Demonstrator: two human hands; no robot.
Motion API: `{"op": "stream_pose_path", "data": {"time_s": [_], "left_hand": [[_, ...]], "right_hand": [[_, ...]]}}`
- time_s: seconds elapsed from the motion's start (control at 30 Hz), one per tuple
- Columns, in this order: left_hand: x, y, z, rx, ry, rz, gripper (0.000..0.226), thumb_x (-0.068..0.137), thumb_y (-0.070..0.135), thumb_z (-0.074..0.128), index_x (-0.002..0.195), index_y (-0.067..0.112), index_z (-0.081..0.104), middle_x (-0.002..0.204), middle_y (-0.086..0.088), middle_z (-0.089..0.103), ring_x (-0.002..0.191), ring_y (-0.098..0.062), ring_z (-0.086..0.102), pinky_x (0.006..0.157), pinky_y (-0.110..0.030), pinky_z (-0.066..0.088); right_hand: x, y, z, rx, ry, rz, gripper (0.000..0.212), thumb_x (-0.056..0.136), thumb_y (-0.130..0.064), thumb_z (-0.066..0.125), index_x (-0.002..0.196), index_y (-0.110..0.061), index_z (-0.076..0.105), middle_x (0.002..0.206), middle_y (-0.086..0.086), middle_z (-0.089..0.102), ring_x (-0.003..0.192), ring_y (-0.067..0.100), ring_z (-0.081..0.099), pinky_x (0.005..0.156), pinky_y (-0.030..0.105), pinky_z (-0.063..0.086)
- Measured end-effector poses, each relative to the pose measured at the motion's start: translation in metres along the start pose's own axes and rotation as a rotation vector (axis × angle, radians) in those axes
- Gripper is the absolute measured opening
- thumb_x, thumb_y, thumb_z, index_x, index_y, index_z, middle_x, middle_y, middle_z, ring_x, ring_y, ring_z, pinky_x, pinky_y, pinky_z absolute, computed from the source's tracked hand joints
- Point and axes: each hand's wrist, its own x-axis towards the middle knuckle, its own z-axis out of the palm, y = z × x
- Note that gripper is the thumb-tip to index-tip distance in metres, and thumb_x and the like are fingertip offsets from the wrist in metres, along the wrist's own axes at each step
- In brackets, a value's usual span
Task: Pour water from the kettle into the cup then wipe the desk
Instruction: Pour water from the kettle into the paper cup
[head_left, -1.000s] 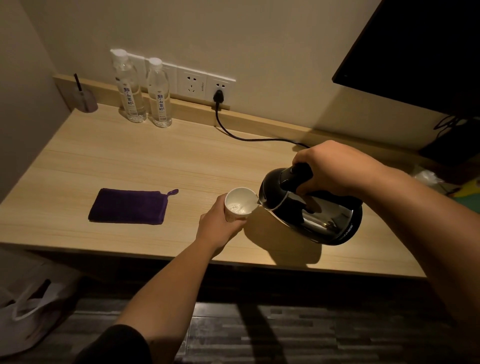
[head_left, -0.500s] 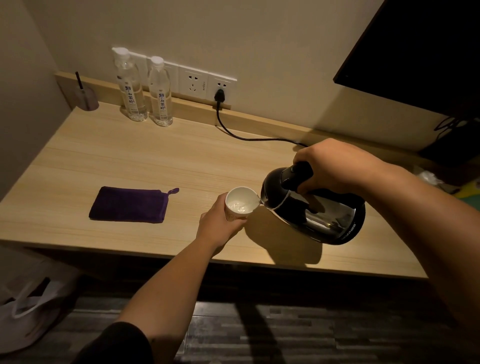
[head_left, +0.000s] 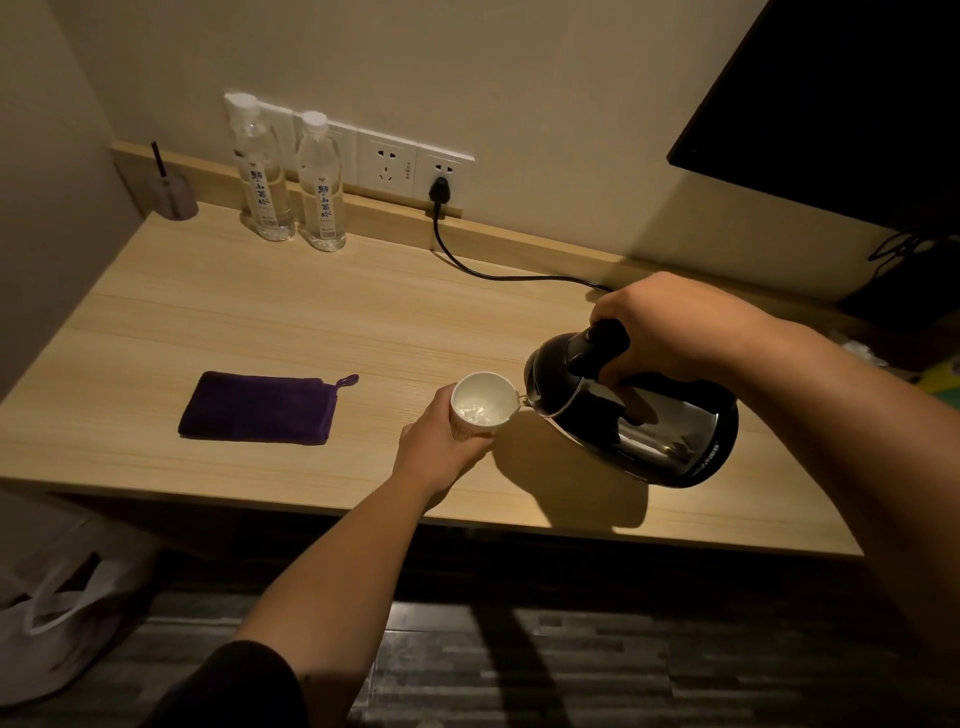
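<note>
A white cup (head_left: 483, 405) with water in it stands on the wooden desk (head_left: 218, 322), and my left hand (head_left: 441, 447) wraps around its near side. My right hand (head_left: 670, 332) grips the black handle of a steel kettle (head_left: 644, 415), which is tilted left above the desk with its spout right at the cup's rim. A thin stream runs from the spout into the cup. A folded purple cloth (head_left: 260, 408) lies flat on the desk to the left of the cup.
Two water bottles (head_left: 291, 176) stand at the back by a wall socket strip (head_left: 410, 166); a black power cord (head_left: 498, 270) runs from it behind my right hand. A small holder (head_left: 174, 195) sits back left. A dark screen (head_left: 841, 109) hangs upper right. A white bag (head_left: 57, 613) lies on the floor.
The kettle stays tilted at the cup and both hands keep their grip. The view has shifted slightly; the hands have barely moved.
</note>
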Motion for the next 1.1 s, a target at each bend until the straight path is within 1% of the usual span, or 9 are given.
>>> {"op": "stream_pose_path", "data": {"time_s": [0.17, 0.23, 0.3, 0.43, 0.6, 0.77, 0.9, 1.0, 1.1], "left_hand": [[0.0, 0.0, 0.0, 0.009, -0.007, 0.003, 0.077, 0.067, 0.056, 0.076, 0.13, 0.048, 0.033, 0.112, 0.019, 0.054, 0.114, -0.023, 0.052, 0.093, -0.043, 0.047], [0.0, 0.0, -0.001, 0.008, -0.011, 0.002, 0.076, 0.066, 0.056, 0.075, 0.129, 0.049, 0.033, 0.112, 0.019, 0.054, 0.114, -0.023, 0.052, 0.094, -0.045, 0.047], [0.0, 0.0, -0.001, 0.005, -0.008, 0.005, 0.076, 0.067, 0.055, 0.076, 0.13, 0.046, 0.034, 0.115, 0.017, 0.056, 0.114, -0.023, 0.053, 0.094, -0.044, 0.047], [0.0, 0.001, -0.001, 0.012, -0.004, 0.009, 0.076, 0.071, 0.049, 0.078, 0.134, 0.041, 0.036, 0.117, 0.015, 0.057, 0.114, -0.022, 0.053, 0.094, -0.041, 0.047], [-0.002, 0.003, -0.002, 0.007, -0.003, 0.005, 0.075, 0.07, 0.048, 0.077, 0.132, 0.044, 0.036, 0.113, 0.018, 0.055, 0.114, -0.022, 0.052, 0.094, -0.042, 0.046], [-0.003, 0.005, -0.003, -0.001, -0.028, -0.015, 0.077, 0.067, 0.053, 0.075, 0.13, 0.05, 0.033, 0.113, 0.02, 0.055, 0.115, -0.021, 0.053, 0.095, -0.044, 0.048], [-0.004, 0.008, -0.004, -0.005, -0.018, -0.019, 0.077, 0.069, 0.048, 0.079, 0.132, 0.047, 0.034, 0.113, 0.018, 0.055, 0.113, -0.019, 0.052, 0.093, -0.04, 0.048], [-0.005, 0.009, -0.004, -0.013, -0.022, -0.023, 0.079, 0.07, 0.045, 0.08, 0.134, 0.045, 0.034, 0.112, 0.018, 0.052, 0.113, -0.019, 0.051, 0.094, -0.039, 0.046], [-0.007, 0.011, -0.005, -0.033, -0.023, -0.034, 0.079, 0.072, 0.041, 0.08, 0.137, 0.041, 0.034, 0.112, 0.018, 0.052, 0.112, -0.017, 0.05, 0.09, -0.035, 0.044]], "right_hand": [[0.001, 0.001, -0.002, -0.008, -0.007, -0.001, 0.039, 0.077, -0.036, 0.075, 0.111, -0.021, 0.061, 0.09, 0.001, 0.061, 0.079, 0.02, 0.056, 0.063, 0.029, 0.048], [0.002, 0.0, -0.002, -0.016, -0.005, -0.006, 0.039, 0.077, -0.036, 0.075, 0.111, -0.021, 0.061, 0.09, 0.002, 0.061, 0.079, 0.02, 0.056, 0.063, 0.029, 0.048], [0.003, 0.0, -0.002, -0.018, -0.005, -0.01, 0.039, 0.077, -0.036, 0.075, 0.111, -0.02, 0.061, 0.091, 0.002, 0.062, 0.079, 0.02, 0.057, 0.065, 0.03, 0.049], [0.005, -0.002, -0.002, -0.023, -0.004, -0.019, 0.039, 0.078, -0.036, 0.075, 0.111, -0.02, 0.061, 0.092, 0.002, 0.061, 0.079, 0.019, 0.056, 0.063, 0.027, 0.045], [0.002, 0.001, -0.001, 0.012, 0.042, 0.0, 0.039, 0.077, -0.036, 0.075, 0.11, -0.021, 0.061, 0.091, 0.002, 0.062, 0.078, 0.019, 0.055, 0.059, 0.027, 0.042], [-0.017, 0.017, 0.026, 0.317, 0.091, 0.121, 0.042, 0.077, -0.031, 0.075, 0.114, -0.022, 0.059, 0.099, -0.002, 0.061, 0.092, 0.019, 0.058, 0.073, 0.028, 0.048], [-0.033, 0.028, 0.054, 0.578, 0.159, 0.21, 0.041, 0.075, -0.024, 0.078, 0.112, -0.026, 0.06, 0.099, -0.006, 0.061, 0.094, 0.015, 0.056, 0.068, 0.021, 0.042], [-0.045, 0.035, 0.075, 0.734, 0.244, 0.295, 0.045, 0.074, -0.021, 0.079, 0.114, -0.026, 0.06, 0.099, -0.009, 0.06, 0.096, 0.014, 0.055, 0.078, 0.027, 0.042], [-0.061, 0.04, 0.099, 0.871, 0.339, 0.422, 0.048, 0.076, -0.019, 0.078, 0.119, -0.025, 0.058, 0.097, -0.014, 0.056, 0.099, 0.012, 0.053, 0.085, 0.029, 0.043]]}}
